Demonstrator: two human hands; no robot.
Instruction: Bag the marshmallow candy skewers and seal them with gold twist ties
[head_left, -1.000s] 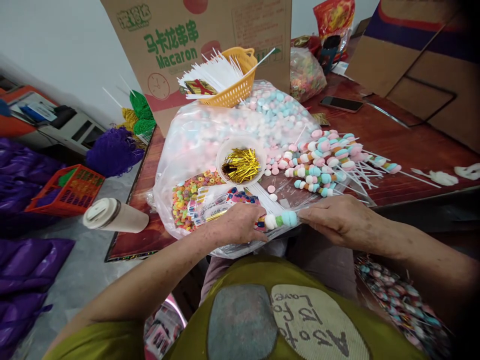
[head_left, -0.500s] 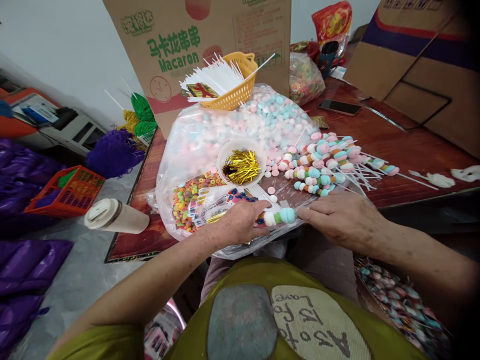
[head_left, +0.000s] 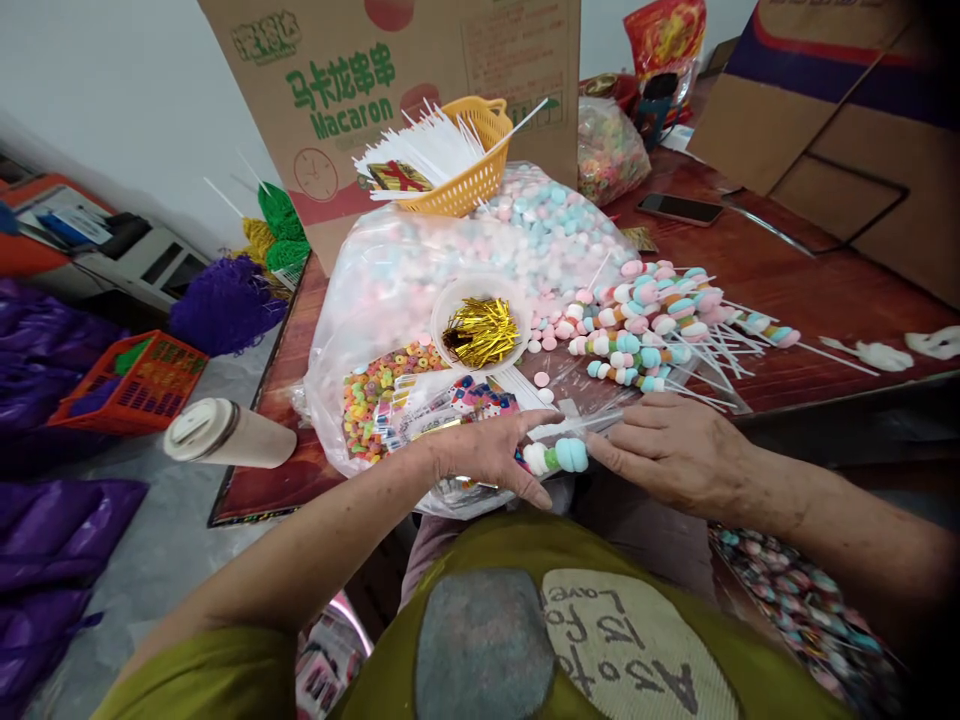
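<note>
Left hand (head_left: 491, 450) spread wider, candy skewer (head_left: 555, 458) between hands (head_left: 679, 450), near table (head_left: 274, 485) edge

Candy skewer (head_left: 555, 456) — left end hidden by left hand (head_left: 491, 452). Macaron carton (head_left: 427, 62) cut by top edge; its fine print too small to read. Purple packages (head_left: 60, 550) — cut by left edge.
</note>
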